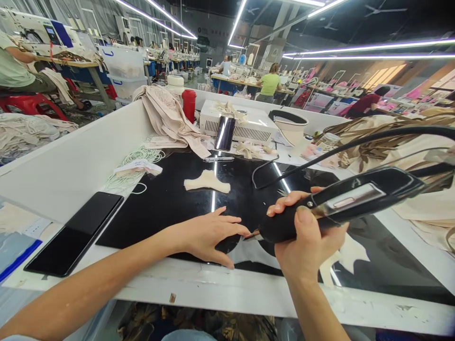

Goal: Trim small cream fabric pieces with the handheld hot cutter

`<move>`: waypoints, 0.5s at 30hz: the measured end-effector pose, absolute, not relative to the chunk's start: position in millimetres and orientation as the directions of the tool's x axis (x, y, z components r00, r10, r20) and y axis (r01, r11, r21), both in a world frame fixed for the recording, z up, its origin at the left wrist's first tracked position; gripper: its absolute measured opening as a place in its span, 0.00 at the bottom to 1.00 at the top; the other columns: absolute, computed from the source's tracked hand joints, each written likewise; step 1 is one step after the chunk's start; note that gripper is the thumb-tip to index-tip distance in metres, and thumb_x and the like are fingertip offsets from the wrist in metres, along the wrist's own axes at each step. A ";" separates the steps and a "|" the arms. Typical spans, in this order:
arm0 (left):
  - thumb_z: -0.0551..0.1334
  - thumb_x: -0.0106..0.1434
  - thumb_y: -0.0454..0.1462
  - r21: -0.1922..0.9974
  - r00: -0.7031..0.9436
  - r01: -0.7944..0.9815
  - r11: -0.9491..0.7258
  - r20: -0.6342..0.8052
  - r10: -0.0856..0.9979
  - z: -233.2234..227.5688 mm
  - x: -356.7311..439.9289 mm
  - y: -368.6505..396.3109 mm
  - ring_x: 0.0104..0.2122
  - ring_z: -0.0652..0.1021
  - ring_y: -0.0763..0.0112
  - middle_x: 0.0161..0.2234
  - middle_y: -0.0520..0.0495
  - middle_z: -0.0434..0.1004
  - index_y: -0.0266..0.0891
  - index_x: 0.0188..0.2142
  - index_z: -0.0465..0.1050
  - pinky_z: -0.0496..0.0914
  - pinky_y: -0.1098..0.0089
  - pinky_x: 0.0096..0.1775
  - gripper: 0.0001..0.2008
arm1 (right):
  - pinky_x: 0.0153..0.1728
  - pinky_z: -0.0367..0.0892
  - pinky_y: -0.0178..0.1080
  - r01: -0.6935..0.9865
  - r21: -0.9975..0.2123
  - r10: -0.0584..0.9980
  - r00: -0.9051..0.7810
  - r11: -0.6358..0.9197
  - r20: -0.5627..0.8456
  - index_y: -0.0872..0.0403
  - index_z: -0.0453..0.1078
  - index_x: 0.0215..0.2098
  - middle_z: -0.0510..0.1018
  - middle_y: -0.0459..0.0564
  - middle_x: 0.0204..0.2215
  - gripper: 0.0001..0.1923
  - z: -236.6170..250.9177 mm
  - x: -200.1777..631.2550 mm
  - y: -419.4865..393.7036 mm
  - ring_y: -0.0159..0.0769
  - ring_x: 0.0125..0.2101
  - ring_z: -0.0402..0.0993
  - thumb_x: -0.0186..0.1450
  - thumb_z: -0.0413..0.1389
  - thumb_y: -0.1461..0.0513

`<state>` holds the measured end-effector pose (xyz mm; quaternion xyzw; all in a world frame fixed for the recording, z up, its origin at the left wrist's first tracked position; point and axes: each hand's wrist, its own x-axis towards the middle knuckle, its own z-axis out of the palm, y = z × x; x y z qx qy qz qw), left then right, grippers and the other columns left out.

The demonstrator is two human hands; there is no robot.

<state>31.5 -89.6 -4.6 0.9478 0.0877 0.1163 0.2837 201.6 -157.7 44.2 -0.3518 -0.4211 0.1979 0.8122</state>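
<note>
My right hand grips a black corded hand tool, its dark tip pointing left and down over a glossy black work mat. My left hand lies flat on the mat, fingers spread, pressing a black fabric piece right beside the tool's tip. A white fabric piece lies under and near both hands. Farther back on the mat rests a cream cut fabric piece.
A black phone lies at the left of the mat. White cord, a beige fabric pile, a red bottle, a white machine and a bowl stand behind. Beige straps heap at right. Other people work at distant tables.
</note>
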 end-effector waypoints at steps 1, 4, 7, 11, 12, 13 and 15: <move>0.72 0.61 0.45 0.554 0.955 0.102 -0.826 0.178 0.237 -4.8 31.8 -89.8 0.68 0.65 0.53 0.61 0.42 0.74 0.44 0.66 0.60 0.52 0.37 0.67 0.38 | 0.25 0.73 0.38 -0.025 -0.737 0.616 0.569 0.676 0.545 0.49 0.68 0.46 0.76 0.41 0.29 0.18 43.7 201.5 -156.7 0.31 0.24 0.73 0.60 0.65 0.64; 0.72 0.61 0.46 0.548 0.948 0.107 -0.829 0.195 0.251 -4.8 32.2 -90.4 0.66 0.67 0.54 0.60 0.42 0.75 0.45 0.66 0.60 0.53 0.38 0.67 0.38 | 0.25 0.73 0.38 -0.019 -0.735 0.609 0.574 0.678 0.548 0.49 0.67 0.46 0.76 0.40 0.28 0.18 42.5 201.4 -154.3 0.31 0.24 0.72 0.60 0.65 0.63; 0.71 0.62 0.46 0.560 0.945 0.114 -0.821 0.194 0.264 -5.4 32.2 -90.9 0.66 0.68 0.53 0.60 0.40 0.74 0.44 0.66 0.60 0.52 0.37 0.67 0.37 | 0.25 0.72 0.38 -0.011 -0.734 0.604 0.577 0.679 0.550 0.49 0.67 0.47 0.75 0.40 0.28 0.18 41.6 201.8 -152.7 0.32 0.24 0.72 0.60 0.65 0.62; 0.71 0.62 0.47 0.568 0.945 0.110 -0.816 0.195 0.263 -8.3 32.1 -90.4 0.66 0.67 0.53 0.61 0.38 0.73 0.43 0.66 0.60 0.50 0.36 0.67 0.38 | 0.25 0.72 0.39 0.012 -0.739 0.599 0.576 0.674 0.556 0.48 0.67 0.47 0.75 0.40 0.28 0.18 40.1 201.5 -151.5 0.31 0.24 0.72 0.60 0.64 0.61; 0.71 0.62 0.48 0.567 0.945 0.110 -0.817 0.194 0.261 -8.9 32.2 -90.1 0.66 0.67 0.53 0.62 0.38 0.73 0.42 0.66 0.60 0.50 0.37 0.67 0.38 | 0.25 0.72 0.39 0.017 -0.740 0.600 0.574 0.672 0.557 0.48 0.67 0.47 0.75 0.40 0.29 0.18 39.8 201.1 -151.2 0.31 0.24 0.72 0.60 0.64 0.61; 0.71 0.62 0.48 0.564 0.946 0.112 -0.818 0.192 0.261 -9.3 32.3 -89.9 0.66 0.67 0.53 0.62 0.39 0.72 0.42 0.66 0.59 0.49 0.37 0.68 0.38 | 0.25 0.72 0.39 0.017 -0.743 0.601 0.575 0.670 0.555 0.48 0.66 0.47 0.75 0.40 0.29 0.18 39.7 200.5 -150.9 0.31 0.24 0.72 0.60 0.64 0.61; 0.70 0.62 0.47 0.556 0.946 0.115 -0.823 0.192 0.262 -8.8 32.8 -90.0 0.67 0.66 0.53 0.62 0.39 0.72 0.41 0.66 0.59 0.49 0.37 0.68 0.38 | 0.26 0.73 0.39 0.004 -0.749 0.607 0.583 0.662 0.540 0.48 0.67 0.47 0.75 0.40 0.29 0.18 40.1 199.2 -151.0 0.31 0.24 0.72 0.60 0.65 0.61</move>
